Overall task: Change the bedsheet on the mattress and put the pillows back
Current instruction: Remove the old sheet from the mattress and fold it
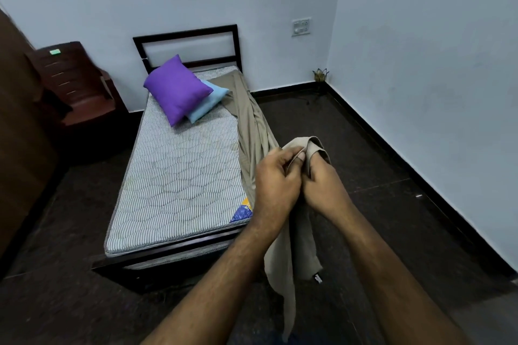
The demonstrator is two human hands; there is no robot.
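Observation:
A striped bare mattress (179,171) lies on a dark bed frame (186,33). A purple pillow (176,89) rests on a light blue pillow (210,102) near the headboard. A beige bedsheet (252,120) trails bunched along the mattress's right edge, from the head end down to my hands. My left hand (276,179) and my right hand (322,185) both grip the sheet's near end, close together just off the mattress's right foot corner. Below my hands the sheet's end hangs toward the floor.
A brown chair (75,84) stands left of the bed by a dark wooden panel (19,134). Dark floor (350,148) runs along the bed's right side to the wall. A small ornament (320,75) sits in the far corner. A switchboard (300,26) is on the back wall.

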